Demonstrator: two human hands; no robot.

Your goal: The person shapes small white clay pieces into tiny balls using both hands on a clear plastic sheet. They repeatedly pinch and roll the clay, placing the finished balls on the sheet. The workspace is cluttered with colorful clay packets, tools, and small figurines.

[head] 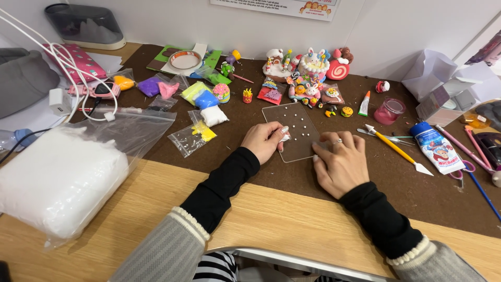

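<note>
Head view shows your left hand [266,141] pinching a small white bit of clay [284,138] over the clear plastic sheet [297,130] on the tabletop, your right hand [342,162] open, fingertips pressing its edge; a slipping sheet could smear the dots.

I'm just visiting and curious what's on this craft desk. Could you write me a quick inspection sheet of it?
Surface: wooden desk with a brown felt mat over the far part.
Job's things: clear plastic sheet dotted with tiny white balls; a white clay bit at the left fingertips.
Clutter: big bag of white clay, small bags of coloured clay, clay figures, glue tube, yellow sculpting tool, pink jar.
Hands: left hand pinches the clay bit at the sheet's edge; right hand rests on the sheet's near corner.
Cables: white charger cable, far left.
Surroundings: white wall, poster.
</note>
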